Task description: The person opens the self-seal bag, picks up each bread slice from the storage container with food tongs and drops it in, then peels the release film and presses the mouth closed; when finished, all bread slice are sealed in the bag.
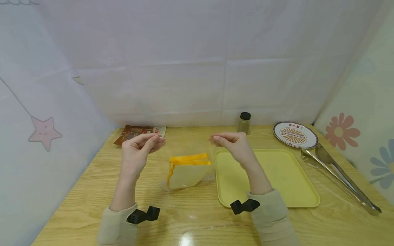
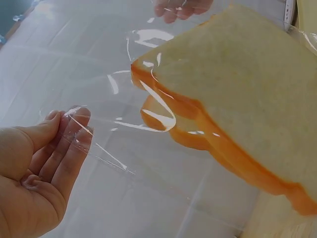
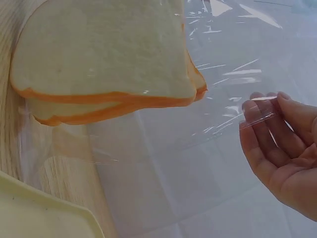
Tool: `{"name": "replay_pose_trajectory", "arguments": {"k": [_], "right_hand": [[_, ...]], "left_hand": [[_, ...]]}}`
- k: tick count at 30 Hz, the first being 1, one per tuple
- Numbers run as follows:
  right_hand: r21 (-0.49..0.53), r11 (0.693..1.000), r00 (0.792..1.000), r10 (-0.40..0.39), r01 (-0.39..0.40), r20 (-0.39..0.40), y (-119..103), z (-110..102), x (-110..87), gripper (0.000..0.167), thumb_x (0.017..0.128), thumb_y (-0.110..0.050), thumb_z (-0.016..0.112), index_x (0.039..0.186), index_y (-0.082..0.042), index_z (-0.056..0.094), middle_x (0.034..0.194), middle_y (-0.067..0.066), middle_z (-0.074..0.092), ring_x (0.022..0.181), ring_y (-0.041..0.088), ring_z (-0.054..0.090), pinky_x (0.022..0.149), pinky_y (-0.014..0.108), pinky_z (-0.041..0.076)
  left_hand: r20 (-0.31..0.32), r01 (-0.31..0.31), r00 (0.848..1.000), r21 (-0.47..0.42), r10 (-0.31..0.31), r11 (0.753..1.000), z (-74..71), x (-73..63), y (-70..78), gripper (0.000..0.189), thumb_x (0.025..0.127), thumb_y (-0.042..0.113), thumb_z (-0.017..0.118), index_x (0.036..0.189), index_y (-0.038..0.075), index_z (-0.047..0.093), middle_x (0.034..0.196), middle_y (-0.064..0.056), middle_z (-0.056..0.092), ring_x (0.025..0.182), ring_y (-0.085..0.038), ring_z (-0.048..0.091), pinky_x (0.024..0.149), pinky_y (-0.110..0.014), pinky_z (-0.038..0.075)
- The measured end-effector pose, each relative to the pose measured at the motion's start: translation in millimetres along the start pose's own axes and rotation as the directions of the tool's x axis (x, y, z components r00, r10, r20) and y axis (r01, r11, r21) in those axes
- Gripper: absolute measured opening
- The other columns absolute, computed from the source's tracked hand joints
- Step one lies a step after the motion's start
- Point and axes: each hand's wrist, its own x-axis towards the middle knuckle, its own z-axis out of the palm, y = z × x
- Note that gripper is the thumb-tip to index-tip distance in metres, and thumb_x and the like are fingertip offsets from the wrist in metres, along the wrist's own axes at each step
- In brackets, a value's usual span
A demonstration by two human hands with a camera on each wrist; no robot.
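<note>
Slices of bread with orange crust lie inside a clear plastic bag, held up between my two hands. My left hand pinches one upper edge of the bag between thumb and fingers, as the left wrist view shows. On the other side, my right hand pinches the opposite edge, seen in the right wrist view where the film crosses the fingertips. The slices sit low in the bag, one against another. In the head view the film itself is barely visible.
A yellow tray lies right of the bread, partly under my right forearm. Metal tongs and a patterned plate are farther right. A dark-capped jar stands at the back. Behind my left hand lies a brown packet.
</note>
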Motion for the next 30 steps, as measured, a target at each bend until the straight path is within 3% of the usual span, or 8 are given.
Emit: {"name": "replay_pose_trajectory", "arguments": {"k": [8, 12, 17, 26, 30], "right_hand": [[0.02, 1.0, 0.999, -0.009, 0.01, -0.036, -1, -7, -2.4, 0.025, 0.091, -0.012, 0.062, 0.105, 0.008, 0.068, 0.09, -0.003, 0.074, 0.084, 0.014, 0.071, 0.08, 0.031, 0.058], [0.041, 0.999, 0.998, -0.033, 0.035, -0.045, -3, -9, -3.7, 0.025, 0.09, -0.011, 0.063, 0.104, 0.009, 0.068, 0.088, -0.004, 0.074, 0.083, 0.014, 0.071, 0.079, 0.031, 0.058], [0.04, 0.998, 0.998, -0.038, 0.04, -0.053, -4, -13, -6.3, 0.022, 0.09, -0.01, 0.063, 0.104, 0.006, 0.069, 0.088, -0.006, 0.074, 0.083, 0.014, 0.071, 0.079, 0.031, 0.058], [0.029, 0.999, 0.999, -0.033, 0.034, -0.042, -10, -15, -7.4, 0.013, 0.09, -0.01, 0.063, 0.093, -0.015, 0.074, 0.081, -0.008, 0.074, 0.079, 0.013, 0.07, 0.079, 0.028, 0.057], [0.032, 0.998, 0.998, -0.048, 0.049, -0.035, -11, -14, -7.2, 0.014, 0.09, -0.009, 0.063, 0.089, -0.018, 0.073, 0.079, -0.007, 0.073, 0.077, 0.013, 0.07, 0.077, 0.029, 0.057]], "left_hand": [[-0.021, -0.026, 0.999, -0.041, 0.025, 0.999, -4.7, 0.0, 1.1, 0.023, 0.089, 0.002, 0.061, 0.1, -0.018, 0.064, 0.081, 0.003, 0.074, 0.074, -0.015, 0.072, 0.07, -0.028, 0.058], [-0.036, -0.025, 0.999, -0.062, 0.023, 0.998, -7.2, -0.2, 2.6, 0.027, 0.09, 0.002, 0.06, 0.101, -0.023, 0.06, 0.081, 0.002, 0.074, 0.073, -0.015, 0.072, 0.069, -0.027, 0.058], [-0.042, -0.012, 0.999, -0.056, 0.01, 0.998, -9.6, -0.5, 3.9, 0.025, 0.089, 0.002, 0.061, 0.1, -0.02, 0.062, 0.082, 0.002, 0.074, 0.075, -0.012, 0.072, 0.07, -0.027, 0.058], [0.044, -0.078, 0.996, -0.056, 0.081, 0.995, -19.9, 0.3, 4.2, 0.019, 0.088, -0.003, 0.06, 0.097, -0.02, 0.063, 0.081, -0.001, 0.074, 0.074, -0.013, 0.071, 0.07, -0.028, 0.059], [0.098, -0.108, 0.989, -0.067, 0.114, 0.992, -23.6, 0.2, 2.8, 0.019, 0.088, -0.005, 0.059, 0.097, -0.022, 0.062, 0.083, -0.001, 0.073, 0.074, -0.014, 0.071, 0.07, -0.03, 0.059]]}}
